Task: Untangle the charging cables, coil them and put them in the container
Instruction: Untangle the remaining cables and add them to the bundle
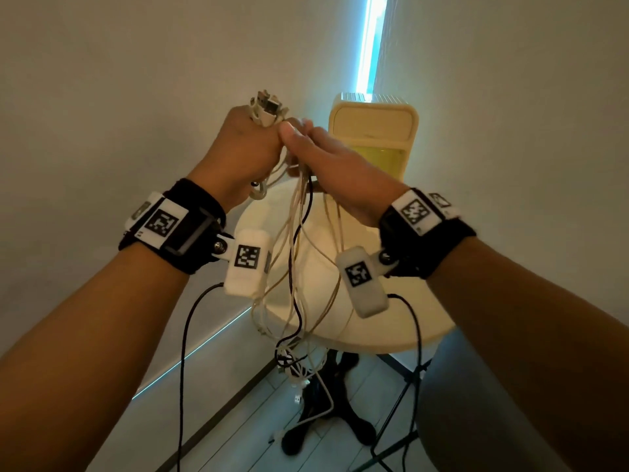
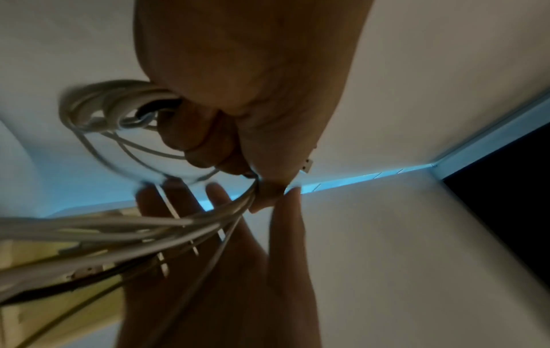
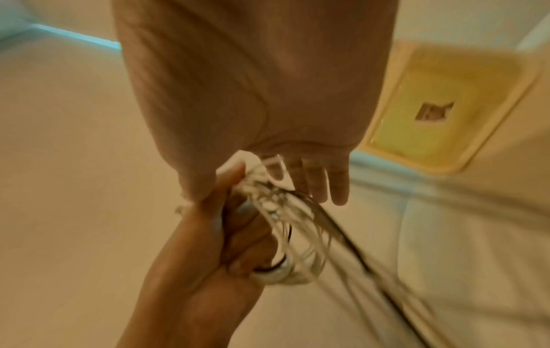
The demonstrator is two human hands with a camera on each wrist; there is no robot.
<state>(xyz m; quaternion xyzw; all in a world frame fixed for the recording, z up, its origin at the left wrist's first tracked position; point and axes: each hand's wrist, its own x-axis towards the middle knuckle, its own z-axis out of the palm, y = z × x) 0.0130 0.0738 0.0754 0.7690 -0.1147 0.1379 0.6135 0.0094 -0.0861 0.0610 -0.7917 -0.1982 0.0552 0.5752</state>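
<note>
My left hand (image 1: 245, 148) is raised above the table and grips a bundle of white charging cables (image 1: 292, 253) with one black one among them. Several plugs (image 1: 267, 109) stick up out of its fist, and a few small loops (image 1: 257, 194) hang under it. My right hand (image 1: 333, 158) is right beside it, thumb against the left thumb. Its straight fingers (image 2: 217, 195) lie spread behind the hanging cables (image 2: 119, 230). The strands drop to a knot (image 1: 292, 362) below the table edge. The cream container (image 1: 413, 131) stands behind my hands, its rim (image 3: 416, 159) in the right wrist view.
A round white table (image 1: 391, 321) on a black pedestal base (image 1: 340, 403) stands in a corner between two pale walls. A grey-clad knee (image 1: 476, 403) is at the lower right, beside thin black tripod legs (image 1: 398, 413). Black camera leads (image 1: 183, 335) hang from both wrists.
</note>
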